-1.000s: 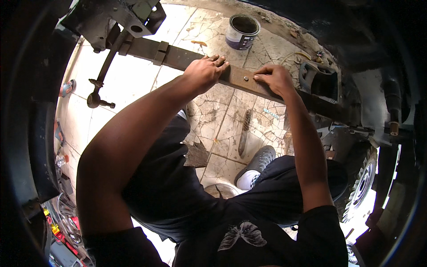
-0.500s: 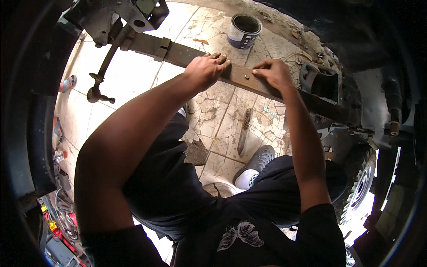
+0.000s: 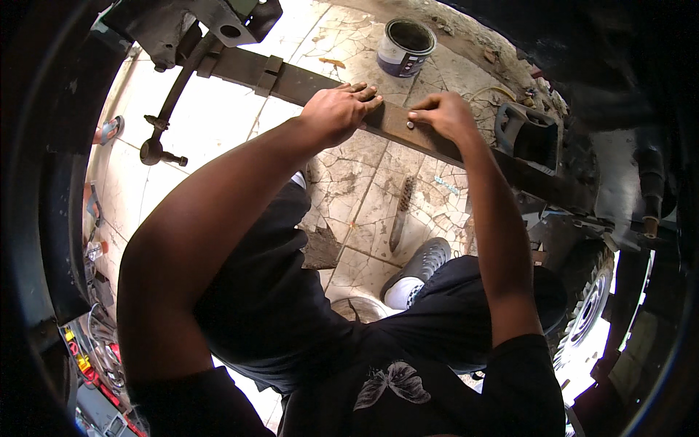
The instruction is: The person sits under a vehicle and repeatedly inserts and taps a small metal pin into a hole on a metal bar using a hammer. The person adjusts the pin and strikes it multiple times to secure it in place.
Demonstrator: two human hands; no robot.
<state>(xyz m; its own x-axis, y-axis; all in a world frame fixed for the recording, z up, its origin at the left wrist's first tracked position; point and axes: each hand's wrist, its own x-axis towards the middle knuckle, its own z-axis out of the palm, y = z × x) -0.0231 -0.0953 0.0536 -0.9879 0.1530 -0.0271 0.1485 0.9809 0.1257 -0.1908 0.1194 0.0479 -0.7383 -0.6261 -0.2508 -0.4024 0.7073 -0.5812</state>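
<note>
While both arms reach forward under the vehicle, I see my left hand lying flat on the rusty leaf spring, fingers together and stretched along its top face, palm pressing down. My right hand sits just beside it on the same bar, fingers curled, fingertips pinching at a small pale bolt head on the spring; whether it's truly gripped, cannot tell. Leaf spring runs diagonally from the grey bracket at upper left to the dark U-shaped mount at right, hanging above the cracked tile floor. Open paint can stands on the floor beyond the spring, well apart from the hands. A long dark file-like tool lies on the tiles below the spring, near my grey sneaker. A wheel shows at lower right.
</note>
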